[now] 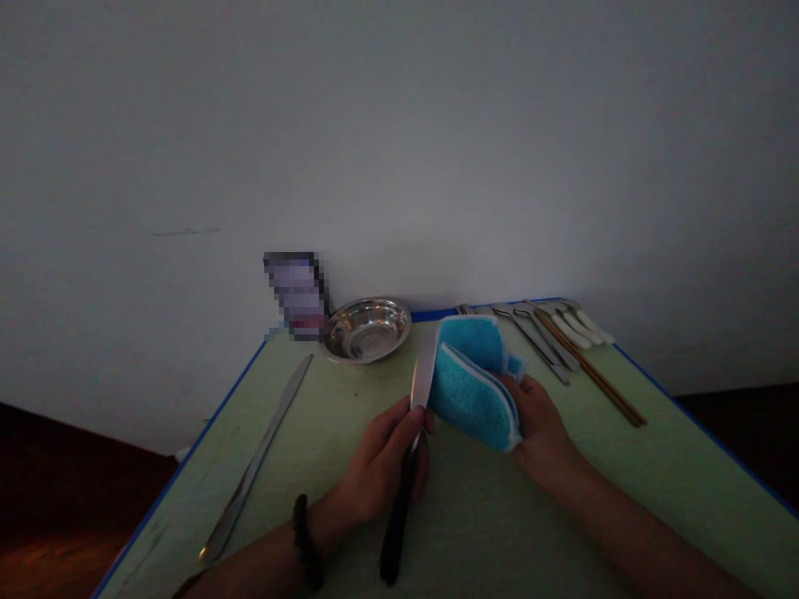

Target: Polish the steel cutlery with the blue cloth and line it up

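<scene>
My left hand (384,462) is closed round a knife (409,449) with a black handle and a steel blade that points up and away. My right hand (543,433) grips a folded turquoise cloth (474,387), which wraps against the right side of the blade. Both hands hover just above the pale green table (474,516). A dark bead bracelet sits on my left wrist.
A long steel knife (259,462) lies on the table's left side. A shiny metal bowl (367,329) stands at the back by a pixelated object (298,293). Several pieces of cutlery and wooden chopsticks (590,366) lie at the back right. A blank wall rises behind.
</scene>
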Motion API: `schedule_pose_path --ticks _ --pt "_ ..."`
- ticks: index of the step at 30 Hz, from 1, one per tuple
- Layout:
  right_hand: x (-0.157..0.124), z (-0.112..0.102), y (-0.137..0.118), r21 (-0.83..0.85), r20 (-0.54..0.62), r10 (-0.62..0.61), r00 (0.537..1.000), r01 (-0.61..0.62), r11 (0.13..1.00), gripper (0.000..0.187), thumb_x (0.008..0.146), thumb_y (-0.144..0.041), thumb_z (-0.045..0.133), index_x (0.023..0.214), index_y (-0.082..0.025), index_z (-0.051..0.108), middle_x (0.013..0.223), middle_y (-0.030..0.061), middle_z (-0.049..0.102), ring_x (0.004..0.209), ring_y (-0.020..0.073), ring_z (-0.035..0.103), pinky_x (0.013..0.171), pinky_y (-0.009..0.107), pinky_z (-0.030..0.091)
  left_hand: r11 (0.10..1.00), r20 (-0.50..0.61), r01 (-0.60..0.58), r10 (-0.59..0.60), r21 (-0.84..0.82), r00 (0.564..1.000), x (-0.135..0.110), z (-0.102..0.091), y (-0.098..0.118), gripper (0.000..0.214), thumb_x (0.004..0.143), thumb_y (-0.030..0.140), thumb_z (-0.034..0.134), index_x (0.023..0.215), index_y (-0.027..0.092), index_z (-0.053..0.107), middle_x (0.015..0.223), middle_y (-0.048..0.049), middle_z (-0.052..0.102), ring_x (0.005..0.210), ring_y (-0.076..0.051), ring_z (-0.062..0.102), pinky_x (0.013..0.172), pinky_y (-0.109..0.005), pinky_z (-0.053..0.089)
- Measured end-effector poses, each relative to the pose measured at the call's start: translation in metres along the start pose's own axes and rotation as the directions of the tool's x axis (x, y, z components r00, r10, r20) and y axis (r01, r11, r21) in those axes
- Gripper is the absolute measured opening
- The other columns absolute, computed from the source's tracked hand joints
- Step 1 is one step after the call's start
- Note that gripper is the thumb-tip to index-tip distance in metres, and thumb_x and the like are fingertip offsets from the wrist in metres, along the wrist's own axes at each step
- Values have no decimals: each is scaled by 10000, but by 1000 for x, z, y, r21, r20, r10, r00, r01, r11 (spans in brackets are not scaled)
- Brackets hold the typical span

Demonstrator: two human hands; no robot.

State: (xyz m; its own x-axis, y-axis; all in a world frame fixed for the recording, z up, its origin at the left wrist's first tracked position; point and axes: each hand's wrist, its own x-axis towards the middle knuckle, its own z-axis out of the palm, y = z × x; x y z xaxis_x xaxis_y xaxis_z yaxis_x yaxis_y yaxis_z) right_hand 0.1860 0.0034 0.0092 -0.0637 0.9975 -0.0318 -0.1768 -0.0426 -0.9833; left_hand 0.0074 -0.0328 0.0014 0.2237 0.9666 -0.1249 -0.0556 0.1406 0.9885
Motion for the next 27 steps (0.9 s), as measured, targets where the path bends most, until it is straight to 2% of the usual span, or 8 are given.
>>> schedule_pose_path --ticks 4,8,12,15,18,20,23,27 --pt "5 -4 -15 172 -123 -79 989 100 980 277 725 -431 623 937 -253 625 885 18 692 888 212 637 765 362 505 995 -89 -58 51 -79 995 -1 1 2 391 868 534 406 723 180 486 304 69 477 220 -78 389 249 -128 292" --pt "9 -6 -12 214 -107 -122 987 142 966 337 773 -482 550 1038 -277 594 1031 34 670 1008 224 609 819 401 496 983 -69 -6 -7 -183 998 -5 6 1 437 854 568 398 652 186 461 283 58 479 198 -98 405 226 -155 325" --pt "3 2 -7 215 -40 -172 984 176 961 373 833 -471 460 1153 -295 535 1124 35 638 1079 217 576 880 420 464 990 5 41 -40 -134 999 -11 15 1 445 846 577 405 641 186 462 290 40 505 204 -102 420 227 -156 319" --pt "-9 13 -10 301 125 -144 982 101 948 409 848 -493 386 1151 -271 548 1098 54 648 1071 220 579 882 416 461 996 10 81 -81 -24 997 -11 19 2 432 859 559 387 647 191 466 297 47 493 223 -103 425 245 -162 324" --pt "-17 19 -13 399 291 -48 956 -76 914 522 829 -593 297 1062 -239 601 1010 78 673 989 239 614 847 426 475 988 14 91 -93 125 996 -9 18 3 408 880 521 367 658 195 474 321 63 473 256 -98 430 279 -165 321" --pt "-15 20 -9 474 275 62 959 -192 859 522 821 -611 292 944 -233 630 902 69 691 889 238 642 801 423 494 974 36 66 -75 218 997 -7 15 2 391 891 499 364 671 198 482 345 70 472 288 -96 444 314 -170 331" --pt "-7 18 8 545 142 215 966 -257 798 271 775 -468 518 760 -219 622 717 25 684 733 212 647 709 368 517 947 114 76 -116 311 987 -6 12 -1 379 897 489 361 694 201 499 365 72 480 308 -101 450 333 -179 338" --pt "-4 19 21 483 187 211 959 -277 831 159 706 -325 673 780 -189 635 707 -13 676 632 138 612 605 258 498 936 141 64 -119 345 983 -7 11 -4 381 901 486 356 705 196 507 370 74 461 321 -101 451 341 -177 333"
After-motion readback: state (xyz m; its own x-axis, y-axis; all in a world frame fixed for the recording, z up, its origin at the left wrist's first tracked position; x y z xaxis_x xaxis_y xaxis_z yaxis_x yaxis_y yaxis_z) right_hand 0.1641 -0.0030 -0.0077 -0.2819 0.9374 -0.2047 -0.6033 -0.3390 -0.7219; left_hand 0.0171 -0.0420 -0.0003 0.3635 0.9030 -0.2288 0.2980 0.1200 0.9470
